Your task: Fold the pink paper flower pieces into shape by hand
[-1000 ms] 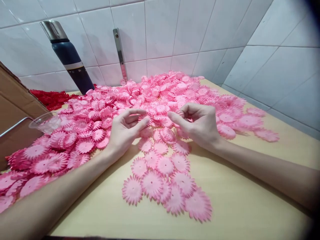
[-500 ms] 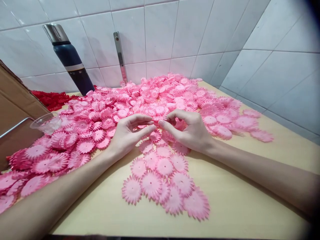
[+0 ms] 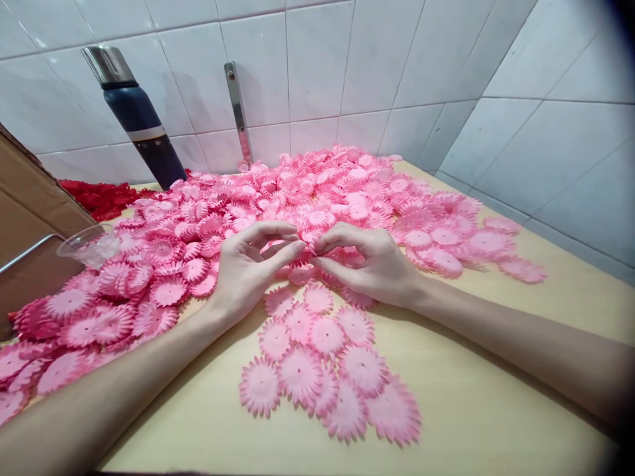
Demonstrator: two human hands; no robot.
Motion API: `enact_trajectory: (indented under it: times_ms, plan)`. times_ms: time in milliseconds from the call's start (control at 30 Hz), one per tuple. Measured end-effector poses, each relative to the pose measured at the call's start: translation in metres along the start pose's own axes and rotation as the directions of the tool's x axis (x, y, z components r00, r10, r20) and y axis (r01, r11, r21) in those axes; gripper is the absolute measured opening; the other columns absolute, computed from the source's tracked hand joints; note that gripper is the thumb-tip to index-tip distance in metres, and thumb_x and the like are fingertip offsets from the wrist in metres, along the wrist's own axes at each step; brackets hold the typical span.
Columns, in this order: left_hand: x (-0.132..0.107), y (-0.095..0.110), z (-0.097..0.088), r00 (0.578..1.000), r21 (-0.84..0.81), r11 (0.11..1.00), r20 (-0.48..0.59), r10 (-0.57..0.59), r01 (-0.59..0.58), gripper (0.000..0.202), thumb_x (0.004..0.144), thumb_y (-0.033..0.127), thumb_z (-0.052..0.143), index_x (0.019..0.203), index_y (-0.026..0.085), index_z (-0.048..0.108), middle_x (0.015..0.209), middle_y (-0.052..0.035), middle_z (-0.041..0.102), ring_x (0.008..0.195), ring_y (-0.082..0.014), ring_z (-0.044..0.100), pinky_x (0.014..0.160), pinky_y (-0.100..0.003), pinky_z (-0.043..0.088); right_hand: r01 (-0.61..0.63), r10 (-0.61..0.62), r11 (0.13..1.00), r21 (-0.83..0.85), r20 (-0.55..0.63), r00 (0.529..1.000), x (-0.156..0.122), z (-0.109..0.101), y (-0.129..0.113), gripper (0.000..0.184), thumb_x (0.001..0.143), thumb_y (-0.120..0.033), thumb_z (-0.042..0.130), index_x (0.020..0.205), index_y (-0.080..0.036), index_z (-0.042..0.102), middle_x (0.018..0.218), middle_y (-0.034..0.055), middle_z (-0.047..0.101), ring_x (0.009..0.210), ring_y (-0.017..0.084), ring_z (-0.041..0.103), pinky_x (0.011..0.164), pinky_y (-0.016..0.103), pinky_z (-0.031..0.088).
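Note:
A big heap of pink paper flower cut-outs [image 3: 317, 192] covers the far half of a pale wooden table [image 3: 471, 410]. A smaller flat group of pink flowers [image 3: 322, 370] lies nearer to me. My left hand [image 3: 245, 268] and my right hand [image 3: 367, 261] meet fingertip to fingertip at the near edge of the heap. Both pinch a pink flower piece [image 3: 305, 250] between thumb and fingers; most of it is hidden by the fingers.
A dark blue flask with a steel cap [image 3: 139, 122] stands by the tiled wall at the back left. Red flower cut-outs [image 3: 102, 197] lie beside it. A clear plastic cup [image 3: 89, 243] and a cardboard box [image 3: 30, 218] are at the left. A metal strip [image 3: 238, 109] hangs on the wall.
My hands have come together from about a hand's width apart; their fingertips now touch over one pink flower. The view has shifted slightly.

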State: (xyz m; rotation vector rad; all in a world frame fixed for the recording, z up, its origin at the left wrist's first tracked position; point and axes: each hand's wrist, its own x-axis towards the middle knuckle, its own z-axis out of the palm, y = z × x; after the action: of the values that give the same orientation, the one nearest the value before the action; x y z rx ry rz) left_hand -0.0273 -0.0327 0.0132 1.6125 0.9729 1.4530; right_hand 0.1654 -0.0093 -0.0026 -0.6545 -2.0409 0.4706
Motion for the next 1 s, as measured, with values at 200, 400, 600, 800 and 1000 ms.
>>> enact_trajectory:
  times_ms: [200,400,600,800,1000]
  plan:
    - [-0.0004,-0.0009,0.0009,0.998,-0.026,1.000,0.063,-0.005,0.007,0.020,0.070,0.022,0.079,0.088,0.018,0.071,0.092,-0.0033,0.070,0.090,-0.0155,0.066,0.086,-0.030,0.055,-0.049,0.050,0.998,0.029,-0.025,0.998,-0.0007,-0.0010,0.0015,0.017,0.076,-0.010,0.062,0.090,-0.020,0.065,0.085,0.0030,0.070,0.078,0.017,0.066,0.070,0.032,0.056]
    - [0.0034,-0.0047,-0.0015,0.998,-0.020,0.998,0.027,-0.057,0.058,0.016,0.071,0.025,0.077,0.084,0.018,0.072,0.098,-0.0048,0.072,0.096,-0.0175,0.066,0.091,-0.033,0.054,-0.110,0.111,0.994,0.016,-0.116,0.987,-0.0011,-0.0004,0.0016,0.015,0.075,-0.010,0.062,0.086,-0.020,0.064,0.083,0.0030,0.069,0.078,0.018,0.065,0.068,0.033,0.054]
    - [0.0026,-0.0057,-0.0021,0.949,-0.108,0.969,0.251,-0.191,0.224,0.034,0.070,0.020,0.078,0.102,0.020,0.070,0.109,-0.0056,0.071,0.099,-0.0196,0.067,0.085,-0.033,0.057,-0.080,0.089,0.995,0.067,-0.158,0.983,-0.0016,0.0011,0.0035,0.016,0.075,-0.010,0.063,0.087,-0.021,0.063,0.082,0.0022,0.068,0.077,0.017,0.064,0.068,0.033,0.054]
    - [0.0024,-0.0052,-0.0020,0.959,-0.073,0.987,0.256,-0.120,0.143,0.040,0.068,0.014,0.079,0.106,0.024,0.071,0.113,-0.0037,0.070,0.099,-0.0160,0.066,0.091,-0.029,0.054,-0.181,0.185,0.983,0.035,-0.219,0.958,0.0012,-0.0003,0.0009,0.006,0.080,-0.021,0.067,0.084,-0.021,0.063,0.080,0.0028,0.070,0.074,0.018,0.066,0.062,0.031,0.052]
    - [0.0031,-0.0074,-0.0042,0.965,-0.087,0.981,0.217,-0.149,0.171,0.039,0.065,0.016,0.082,0.102,0.025,0.073,0.110,-0.0032,0.072,0.099,-0.0165,0.065,0.087,-0.028,0.056,-0.295,0.296,0.954,0.046,-0.262,0.918,0.0037,-0.0043,-0.0029,0.029,0.090,-0.035,0.059,0.065,-0.020,0.061,0.059,0.0018,0.063,0.053,0.013,0.058,0.056,0.030,0.047]
